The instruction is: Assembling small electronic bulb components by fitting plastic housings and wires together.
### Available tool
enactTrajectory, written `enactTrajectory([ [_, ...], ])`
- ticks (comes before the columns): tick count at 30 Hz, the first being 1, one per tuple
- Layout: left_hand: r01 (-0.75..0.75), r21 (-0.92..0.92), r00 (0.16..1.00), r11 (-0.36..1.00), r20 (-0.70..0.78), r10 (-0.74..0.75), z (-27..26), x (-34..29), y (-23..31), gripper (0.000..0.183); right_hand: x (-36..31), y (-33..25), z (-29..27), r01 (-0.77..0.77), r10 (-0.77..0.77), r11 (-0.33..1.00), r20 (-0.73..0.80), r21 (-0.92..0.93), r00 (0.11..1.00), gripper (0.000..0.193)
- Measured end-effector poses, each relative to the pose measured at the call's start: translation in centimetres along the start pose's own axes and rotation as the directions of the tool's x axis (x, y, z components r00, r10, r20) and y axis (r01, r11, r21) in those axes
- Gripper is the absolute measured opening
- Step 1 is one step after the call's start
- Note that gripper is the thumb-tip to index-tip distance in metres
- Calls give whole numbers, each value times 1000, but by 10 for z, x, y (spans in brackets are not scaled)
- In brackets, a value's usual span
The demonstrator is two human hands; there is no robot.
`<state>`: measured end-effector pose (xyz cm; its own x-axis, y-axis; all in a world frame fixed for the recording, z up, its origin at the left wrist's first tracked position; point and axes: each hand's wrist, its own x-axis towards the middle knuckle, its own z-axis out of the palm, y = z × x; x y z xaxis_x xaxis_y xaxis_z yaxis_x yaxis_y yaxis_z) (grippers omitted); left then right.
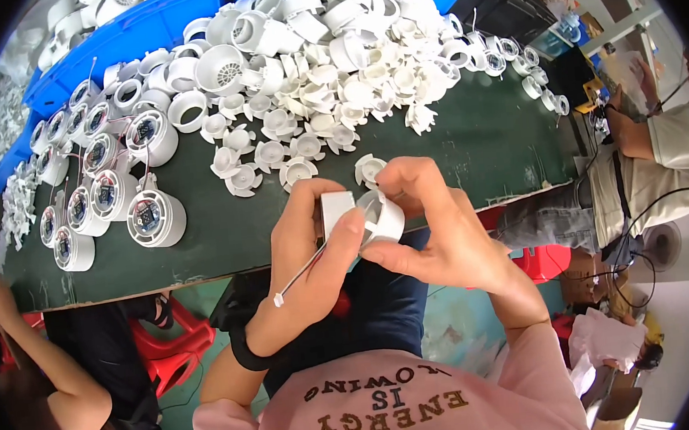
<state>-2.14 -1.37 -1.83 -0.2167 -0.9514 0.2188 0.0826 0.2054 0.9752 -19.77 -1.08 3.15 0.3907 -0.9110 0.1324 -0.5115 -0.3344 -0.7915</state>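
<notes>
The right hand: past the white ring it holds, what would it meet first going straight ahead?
Probably the lone white fan wheel on the table; depth is unclear, so the right hand might pass above it.

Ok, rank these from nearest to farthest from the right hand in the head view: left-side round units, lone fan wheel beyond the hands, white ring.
1. White ring: in the right hand.
2. Lone fan wheel: on the green table, just ahead.
3. Left-side round units: well off to the left.
</notes>
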Motion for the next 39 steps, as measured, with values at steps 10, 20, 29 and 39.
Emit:
enactTrajectory([
  [10,3,101,999,995,-45,1,11,-5,1,40,-22,20,31,122,-60,932,-188,342,980,40],
  [20,-141,140,990,980,-2,143,26,-12,1,39,-23,19,49,270,-163,919,-346,288,924,56],
  [29,-341,213,933,915,-42,358,34,-19,-4,38,-22,27,67,511,-327,765,-446,393,833,56],
  [39,7,179,944,984,325,-66,20,10,20,85,-31,35,47,217,70,618,-328,755,942,61],
])
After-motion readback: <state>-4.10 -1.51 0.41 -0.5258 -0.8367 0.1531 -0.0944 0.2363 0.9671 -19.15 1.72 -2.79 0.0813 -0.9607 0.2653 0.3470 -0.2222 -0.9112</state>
